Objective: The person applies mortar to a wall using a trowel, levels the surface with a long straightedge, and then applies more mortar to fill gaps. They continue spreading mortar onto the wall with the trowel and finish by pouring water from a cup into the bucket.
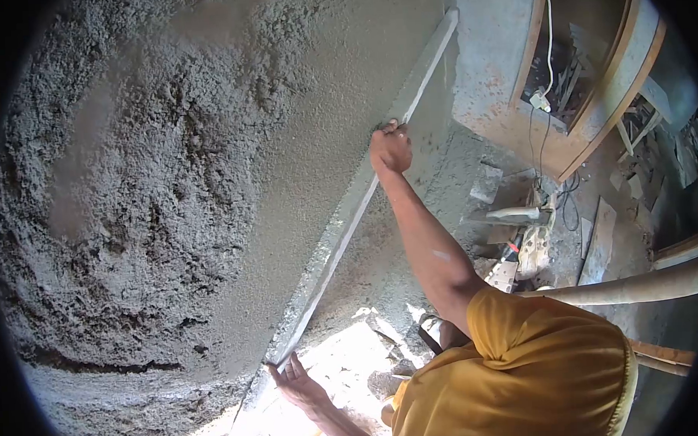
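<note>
A long, straight metal screed bar [314,286] lies slantwise against a wall of wet grey plaster [292,174]. My right hand [391,147] is closed round the upper half of the bar, its fingers curled over the edge. Near the lower end, my left hand [298,385] grips the same bar, thumb on one side and fingers on the other. Plaster beside the bar looks fairly smooth, while the area farther left is rough and lumpy. Wet mortar clings along part of the bar's face.
A wood-edged panel opening [541,77] stands at upper right, with a white cable and socket [541,100] hanging there. Rubble, boards [597,242] and tools litter the floor. A pale pole [640,287] juts in from the right. Bright light falls on the ground below.
</note>
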Action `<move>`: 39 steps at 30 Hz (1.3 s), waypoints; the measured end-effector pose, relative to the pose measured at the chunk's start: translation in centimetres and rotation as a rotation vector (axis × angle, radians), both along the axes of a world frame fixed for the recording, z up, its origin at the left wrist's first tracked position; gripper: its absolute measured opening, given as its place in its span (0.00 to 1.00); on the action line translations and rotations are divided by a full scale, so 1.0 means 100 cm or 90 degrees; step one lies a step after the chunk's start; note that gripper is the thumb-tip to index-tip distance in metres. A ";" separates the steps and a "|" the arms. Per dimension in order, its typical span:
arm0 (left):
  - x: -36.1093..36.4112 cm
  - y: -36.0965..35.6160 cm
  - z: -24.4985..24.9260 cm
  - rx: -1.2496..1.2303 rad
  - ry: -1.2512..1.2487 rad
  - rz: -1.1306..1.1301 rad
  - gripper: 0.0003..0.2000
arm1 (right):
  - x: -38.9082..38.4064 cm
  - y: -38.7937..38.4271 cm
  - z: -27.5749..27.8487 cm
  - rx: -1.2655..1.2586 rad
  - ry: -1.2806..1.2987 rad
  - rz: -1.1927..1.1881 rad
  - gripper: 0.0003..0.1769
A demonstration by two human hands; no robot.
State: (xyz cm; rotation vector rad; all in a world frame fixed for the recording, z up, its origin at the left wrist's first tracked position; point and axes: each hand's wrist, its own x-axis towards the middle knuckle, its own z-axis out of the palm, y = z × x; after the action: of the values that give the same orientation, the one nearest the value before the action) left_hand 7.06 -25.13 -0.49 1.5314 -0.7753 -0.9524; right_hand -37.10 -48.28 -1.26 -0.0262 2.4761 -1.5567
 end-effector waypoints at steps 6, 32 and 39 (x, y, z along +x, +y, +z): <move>0.054 0.010 -0.033 -0.063 -0.026 0.021 0.37 | 0.032 0.026 0.030 0.019 -0.023 0.097 0.31; 0.062 -0.001 -0.113 0.033 0.079 -0.084 0.40 | 0.030 0.008 -0.066 -0.048 0.028 -0.024 0.26; 0.051 0.007 -0.132 0.116 -0.138 -0.128 0.36 | 0.013 0.010 -0.105 -0.002 -0.048 0.009 0.32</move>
State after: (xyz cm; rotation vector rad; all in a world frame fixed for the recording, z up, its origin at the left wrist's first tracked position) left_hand 12.14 -24.43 -13.72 1.7601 -1.0351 -1.0374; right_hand -35.76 -47.24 -11.80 0.0142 2.4102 -1.5267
